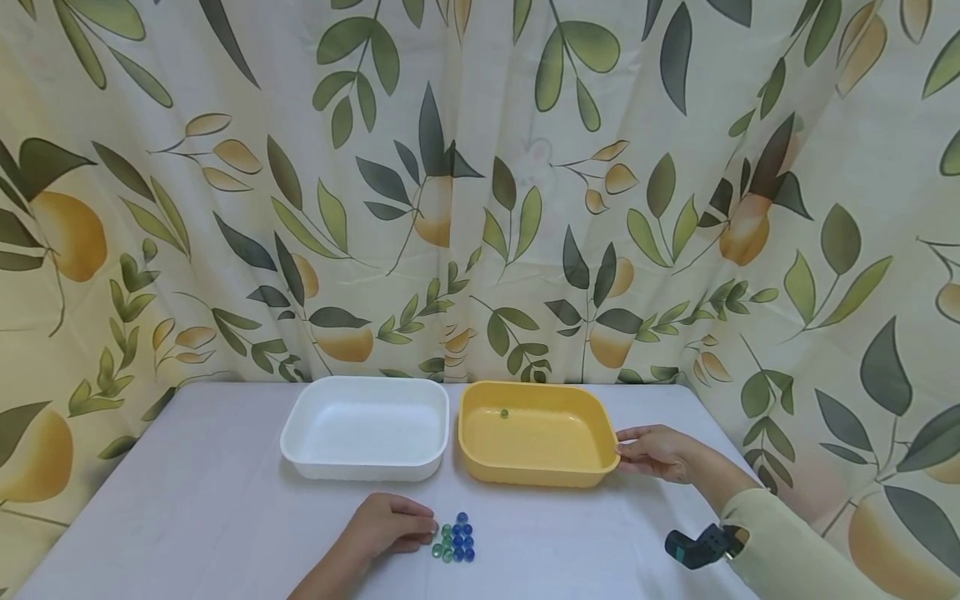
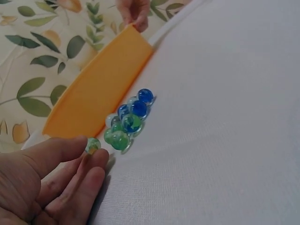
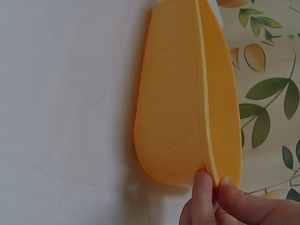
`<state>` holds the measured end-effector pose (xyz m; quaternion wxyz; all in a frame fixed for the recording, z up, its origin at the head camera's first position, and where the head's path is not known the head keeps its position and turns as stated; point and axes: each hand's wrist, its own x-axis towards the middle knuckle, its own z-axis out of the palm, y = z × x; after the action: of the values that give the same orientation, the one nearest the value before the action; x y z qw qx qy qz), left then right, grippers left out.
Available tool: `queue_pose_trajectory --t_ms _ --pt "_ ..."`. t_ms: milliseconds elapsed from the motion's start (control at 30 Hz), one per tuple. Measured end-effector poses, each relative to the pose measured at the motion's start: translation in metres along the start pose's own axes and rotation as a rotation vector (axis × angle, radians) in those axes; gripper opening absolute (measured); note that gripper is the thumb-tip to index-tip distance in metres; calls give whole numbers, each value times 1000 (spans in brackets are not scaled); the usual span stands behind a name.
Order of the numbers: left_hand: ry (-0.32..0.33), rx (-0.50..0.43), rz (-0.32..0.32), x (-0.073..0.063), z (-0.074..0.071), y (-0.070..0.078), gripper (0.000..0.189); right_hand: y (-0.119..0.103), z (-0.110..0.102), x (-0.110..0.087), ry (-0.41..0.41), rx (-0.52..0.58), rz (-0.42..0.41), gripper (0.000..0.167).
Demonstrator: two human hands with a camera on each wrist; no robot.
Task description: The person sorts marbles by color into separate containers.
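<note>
My left hand point(image 1: 390, 525) pinches a green glass marble point(image 2: 93, 144) between thumb and fingertips, close beside a cluster of marbles on the white tablecloth. In that cluster, several green marbles point(image 2: 120, 140) are nearest the hand and several blue marbles point(image 1: 468, 542) lie on the far side. Behind them stands a yellow plastic tub point(image 1: 536, 477), its near right rim gripped by my right hand point(image 1: 656, 454), thumb over the edge and fingers against the outside. One small greenish marble point(image 1: 504, 413) lies inside the tub.
Just left of the yellow tub is a white tub point(image 1: 363, 468) of similar size. Both stand toward the back of the table, in front of a leaf-and-fruit patterned curtain point(image 1: 480, 250). A dark wrist device point(image 1: 701, 547) sits at the right sleeve.
</note>
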<state>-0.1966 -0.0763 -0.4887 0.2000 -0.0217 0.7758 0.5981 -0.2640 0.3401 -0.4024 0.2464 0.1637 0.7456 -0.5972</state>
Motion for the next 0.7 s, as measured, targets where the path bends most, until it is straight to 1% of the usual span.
queue_pose_trajectory --t_ms 167,300,467,567,700 --pt "-3 -49 -11 4 1 -1 25 1 0 0 -2 -1 -3 55" --pt "2 -69 4 5 4 3 27 1 0 1 0 -5 -2 56" --pt "6 -91 17 6 9 14 27 1 -1 2 3 -5 3 55" --pt "3 -64 -3 7 10 22 26 0 -1 1 2 -6 3 54" --pt "-8 -41 -5 10 12 33 25 0 0 0 -3 -14 0 53"
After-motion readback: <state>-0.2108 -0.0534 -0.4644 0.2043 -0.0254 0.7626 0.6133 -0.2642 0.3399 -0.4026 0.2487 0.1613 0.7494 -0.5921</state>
